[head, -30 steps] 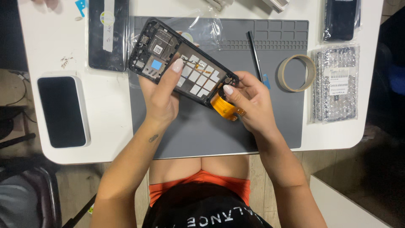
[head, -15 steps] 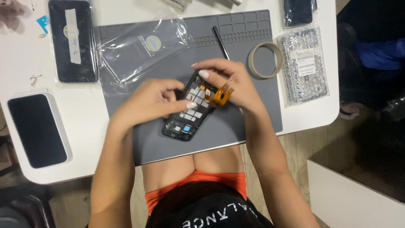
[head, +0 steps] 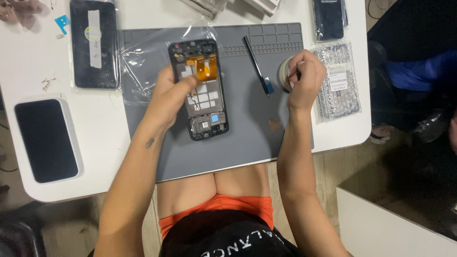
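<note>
One camera sits on my head and looks straight down over my arms at the white table [head: 109,138] and grey mat [head: 247,123]. It is near enough that the table fills most of the frame, my lap at the bottom edge, floor showing right.

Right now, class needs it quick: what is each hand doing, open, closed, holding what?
Left hand: closed on the opened phone frame, over the grey mat.
Right hand: closed on the tape roll.
</note>
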